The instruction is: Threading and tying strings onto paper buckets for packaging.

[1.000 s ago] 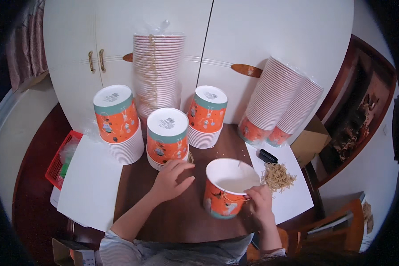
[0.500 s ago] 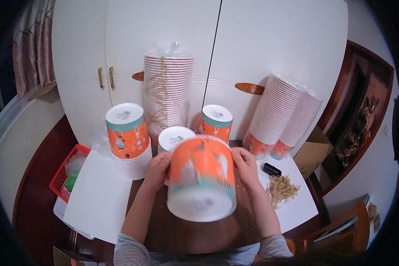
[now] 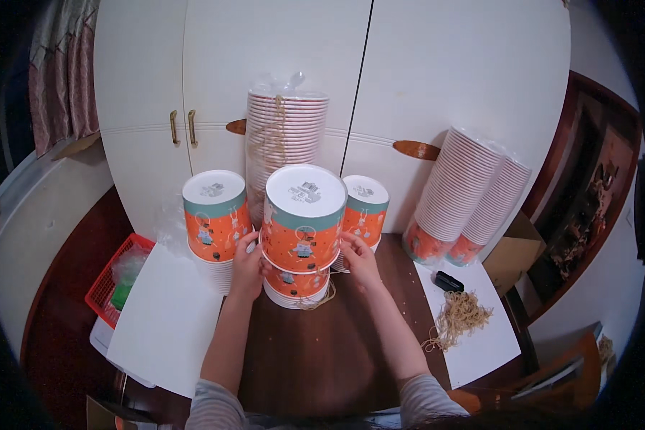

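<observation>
An orange paper bucket (image 3: 304, 233) with a teal band and white base is upside down between my two hands. It sits over another orange bucket (image 3: 297, 283) in the middle stack, whose lower part shows beneath. My left hand (image 3: 248, 271) has its fingers curled at the upper bucket's lower left rim, and my right hand (image 3: 360, 262) holds the same rim on the right. Tan rubber bands (image 3: 326, 295) hang by the lower bucket, below my right hand. Similar upturned stacks stand close by: the left stack (image 3: 215, 226) and the right one (image 3: 367, 215).
Behind stands a tall plastic-wrapped stack (image 3: 287, 129) of buckets. Two more wrapped stacks (image 3: 455, 190) lean toward the white cabinet at right. A pile of tan rubber bands (image 3: 460, 319) and a small black object (image 3: 448, 281) lie on the table's right; a red basket (image 3: 107, 294) is at left.
The bucket was tilted and blurred nearer to me, base toward me. Both hands have moved it away from me, and it now stands base up over the middle stack.
</observation>
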The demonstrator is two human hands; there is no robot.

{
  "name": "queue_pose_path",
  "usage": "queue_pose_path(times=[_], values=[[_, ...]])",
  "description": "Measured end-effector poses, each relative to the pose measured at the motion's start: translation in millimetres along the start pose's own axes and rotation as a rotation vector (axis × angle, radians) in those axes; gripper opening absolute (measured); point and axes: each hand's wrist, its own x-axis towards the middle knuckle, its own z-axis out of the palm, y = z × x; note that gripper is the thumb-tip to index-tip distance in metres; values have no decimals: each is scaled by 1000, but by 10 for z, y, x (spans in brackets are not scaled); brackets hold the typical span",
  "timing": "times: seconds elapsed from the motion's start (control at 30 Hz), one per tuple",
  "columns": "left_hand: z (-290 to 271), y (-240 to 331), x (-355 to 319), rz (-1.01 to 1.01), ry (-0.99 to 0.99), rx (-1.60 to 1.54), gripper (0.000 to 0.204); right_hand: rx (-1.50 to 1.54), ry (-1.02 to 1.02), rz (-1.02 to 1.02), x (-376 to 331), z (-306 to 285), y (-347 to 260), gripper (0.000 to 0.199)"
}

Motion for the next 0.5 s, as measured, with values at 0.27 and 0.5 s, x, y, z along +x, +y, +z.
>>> queue_pose_path(times=[0.27, 0.5], values=[[-129, -53, 47, -109, -118, 110, 22, 5, 36, -9, -57, 13, 220, 32], [-197, -160, 96, -223, -58, 118, 24, -22, 51, -8, -160, -10, 334, 34]])
